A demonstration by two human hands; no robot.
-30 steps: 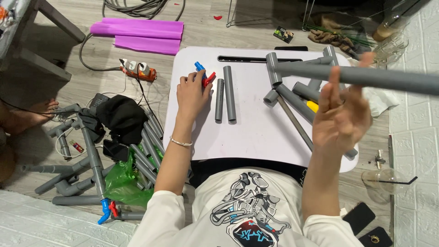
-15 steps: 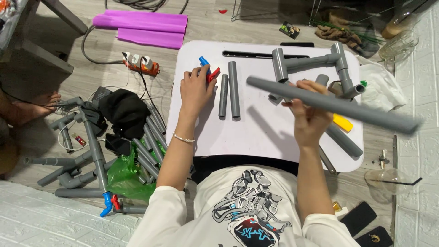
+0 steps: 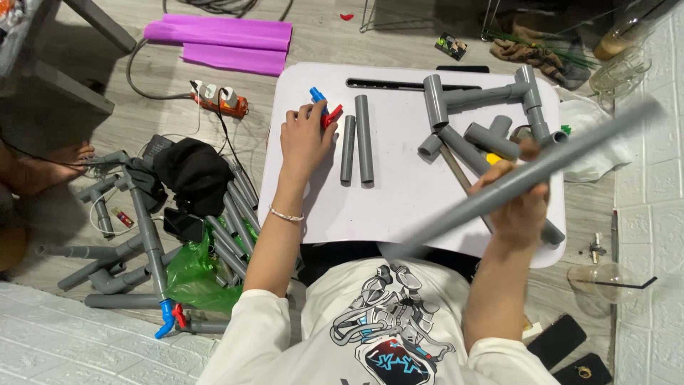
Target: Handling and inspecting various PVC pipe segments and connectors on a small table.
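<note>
On the floor at the left lies a heap of grey pipes (image 3: 128, 235). On the white lap table (image 3: 399, 207), the left hand (image 3: 305, 139) rests, fingers curled on a red-and-blue tool (image 3: 324, 110), beside two short pipes (image 3: 356, 139). The right hand (image 3: 524, 203) grasps a long grey pipe (image 3: 527, 178), slanted and blurred, above the table's right side, clear of the jointed fittings (image 3: 491, 107).

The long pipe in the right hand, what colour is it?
Grey. The long pipe, motion-blurred, is gripped by the right hand; head view shows it.
</note>
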